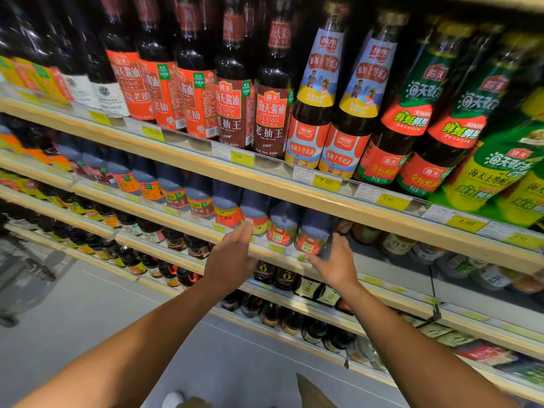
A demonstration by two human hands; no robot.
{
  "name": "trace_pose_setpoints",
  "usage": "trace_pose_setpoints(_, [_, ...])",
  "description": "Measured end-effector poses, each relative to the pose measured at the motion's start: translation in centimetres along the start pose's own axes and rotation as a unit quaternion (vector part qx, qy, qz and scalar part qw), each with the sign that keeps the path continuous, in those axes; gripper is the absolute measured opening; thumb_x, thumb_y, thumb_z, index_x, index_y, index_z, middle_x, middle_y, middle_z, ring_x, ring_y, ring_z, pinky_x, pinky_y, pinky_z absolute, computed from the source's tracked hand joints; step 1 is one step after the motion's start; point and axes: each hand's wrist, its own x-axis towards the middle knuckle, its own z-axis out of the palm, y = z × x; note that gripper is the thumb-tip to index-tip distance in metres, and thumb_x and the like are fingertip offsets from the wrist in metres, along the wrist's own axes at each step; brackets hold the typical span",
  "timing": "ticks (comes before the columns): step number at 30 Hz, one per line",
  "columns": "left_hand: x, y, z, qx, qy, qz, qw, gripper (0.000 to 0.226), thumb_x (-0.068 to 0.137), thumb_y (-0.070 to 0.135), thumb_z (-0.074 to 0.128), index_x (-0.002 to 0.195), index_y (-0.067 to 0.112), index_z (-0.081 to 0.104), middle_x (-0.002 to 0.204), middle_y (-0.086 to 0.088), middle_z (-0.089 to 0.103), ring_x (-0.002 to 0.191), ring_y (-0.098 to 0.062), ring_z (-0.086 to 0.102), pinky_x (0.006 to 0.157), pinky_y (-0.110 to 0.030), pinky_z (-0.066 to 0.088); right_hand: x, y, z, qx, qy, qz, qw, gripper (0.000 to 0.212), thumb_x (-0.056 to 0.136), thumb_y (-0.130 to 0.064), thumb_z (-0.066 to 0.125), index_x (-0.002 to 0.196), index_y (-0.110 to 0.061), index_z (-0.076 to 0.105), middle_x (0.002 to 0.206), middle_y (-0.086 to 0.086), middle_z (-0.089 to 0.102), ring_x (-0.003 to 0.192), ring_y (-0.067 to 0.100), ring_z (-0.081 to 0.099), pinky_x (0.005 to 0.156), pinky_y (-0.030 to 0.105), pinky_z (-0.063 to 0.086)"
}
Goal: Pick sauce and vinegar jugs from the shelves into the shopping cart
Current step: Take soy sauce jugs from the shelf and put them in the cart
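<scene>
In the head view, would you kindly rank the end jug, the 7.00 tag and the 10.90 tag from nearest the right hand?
1. The end jug, just above the right hand.
2. 7.00 tag, shelf edge above.
3. 10.90 tag, far upper left.

1. The jugs (282, 228) on the second shelf stand side by side and touching, so there is no gap between them; only their fronts face the aisle.
2. The upper shelf edge (294, 195) runs close above their tops and leaves little headroom.
3. Right of the last jug (313, 231), bare shelf deck (391, 269) lies open in front of jars (394, 244) set well back.
4. Further right, a wire hook (433, 293) hangs across the shelf front.
5. Below the arms, the aisle floor (88, 304) is open.
</scene>
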Motion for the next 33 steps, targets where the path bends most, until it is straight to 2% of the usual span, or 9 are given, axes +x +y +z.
trace_pose_setpoints(3, [-1.5,-1.9,-1.2,0.060,0.041,0.018,0.997,0.089,0.075,0.044,0.078,0.150,0.013,0.042,0.148,-0.009,0.052,0.131,-0.025,0.054,0.094,-0.038,0.057,-0.9,-1.1,1.0,-0.096,0.062,-0.042,0.993,0.087,0.081,-0.048,0.079,0.146,-0.006,0.040,0.146,0.014,0.045,0.140,0.034,0.038,0.113,0.042,0.036])
trace_pose_setpoints(5, [-2.7,-4.0,-1.6,0.074,0.059,0.018,0.995,0.085,0.075,0.042,0.076,0.148,0.012,0.046,0.148,-0.013,0.051,0.135,-0.030,0.051,0.098,-0.044,0.054,-1.6,-2.3,2.0,-0.173,0.069,-0.099,0.978,0.095,0.085,-0.054,0.073,0.157,-0.009,0.029,0.161,0.012,0.033,0.150,0.032,0.027,0.122,0.045,0.028])
trace_pose_setpoints(8, [-5.0,-7.6,-2.5,0.105,0.078,0.012,0.991,0.080,0.080,0.047,0.072,0.148,0.012,0.048,0.152,-0.017,0.047,0.142,-0.036,0.043,0.106,-0.054,0.045,-3.2,-5.3,3.8,-0.235,0.062,-0.180,0.953,0.097,0.087,-0.053,0.071,0.161,-0.013,0.022,0.168,0.007,0.020,0.153,0.031,0.021,0.124,0.048,0.024])
trace_pose_setpoints(13, [-10.9,-14.3,-6.6,0.138,0.099,-0.030,0.985,0.082,0.081,0.044,0.070,0.155,0.022,0.039,0.164,-0.010,0.031,0.152,-0.032,0.027,0.115,-0.057,0.033,-7.0,-12.9,8.1,-0.259,0.058,-0.284,0.921,0.095,0.088,-0.056,0.067,0.161,-0.017,0.020,0.168,0.005,0.019,0.155,0.029,0.018,0.124,0.049,0.022])
trace_pose_setpoints(18, [-17.4,-23.2,-10.4,0.152,0.075,-0.099,0.981,0.090,0.084,0.057,0.069,0.159,0.026,0.029,0.168,-0.007,0.020,0.154,-0.032,0.019,0.119,-0.059,0.026,-11.5,-22.1,14.0,-0.271,0.053,-0.347,0.896,0.095,0.088,-0.057,0.067,0.161,-0.023,0.018,0.169,0.005,0.016,0.156,0.027,0.013,0.126,0.050,0.013])
trace_pose_setpoints(21, [-21.5,-28.3,-13.0,0.155,0.069,-0.145,0.975,0.089,0.084,0.060,0.068,0.158,0.027,0.032,0.167,-0.006,0.023,0.154,-0.031,0.022,0.119,-0.060,0.026,-13.7,-27.4,18.1,-0.281,0.042,-0.378,0.881,0.094,0.086,-0.055,0.070,0.160,-0.023,0.022,0.169,0.006,0.016,0.155,0.028,0.015,0.125,0.050,0.016])
trace_pose_setpoints(25, [-27.3,-34.9,-15.5,0.169,0.099,-0.168,0.966,0.092,0.074,0.047,0.080,0.154,0.023,0.041,0.164,-0.011,0.030,0.152,-0.034,0.027,0.117,-0.060,0.029,-16.0,-33.9,23.6,-0.280,0.020,-0.419,0.863,0.095,0.086,-0.052,0.072,0.160,-0.023,0.021,0.168,0.007,0.020,0.155,0.030,0.019,0.124,0.053,0.020])
trace_pose_setpoints(29, [-31.3,-41.0,-18.7,0.169,0.066,-0.245,0.952,0.097,0.069,0.051,0.084,0.152,0.024,0.042,0.163,-0.010,0.033,0.149,-0.034,0.033,0.115,-0.063,0.030,-17.6,-40.4,29.0,-0.280,-0.001,-0.468,0.839,0.095,0.084,-0.050,0.074,0.160,-0.021,0.025,0.167,0.010,0.022,0.154,0.032,0.023,0.123,0.055,0.021])
trace_pose_setpoints(33, [-34.2,-47.0,-21.0,0.181,0.080,-0.295,0.935,0.095,0.070,0.052,0.084,0.150,0.021,0.043,0.162,-0.011,0.033,0.149,-0.036,0.031,0.113,-0.065,0.032,-18.1,-46.7,34.5,-0.268,-0.027,-0.504,0.821,0.094,0.084,-0.050,0.074,0.160,-0.022,0.024,0.168,0.008,0.019,0.155,0.030,0.021,0.123,0.056,0.022])
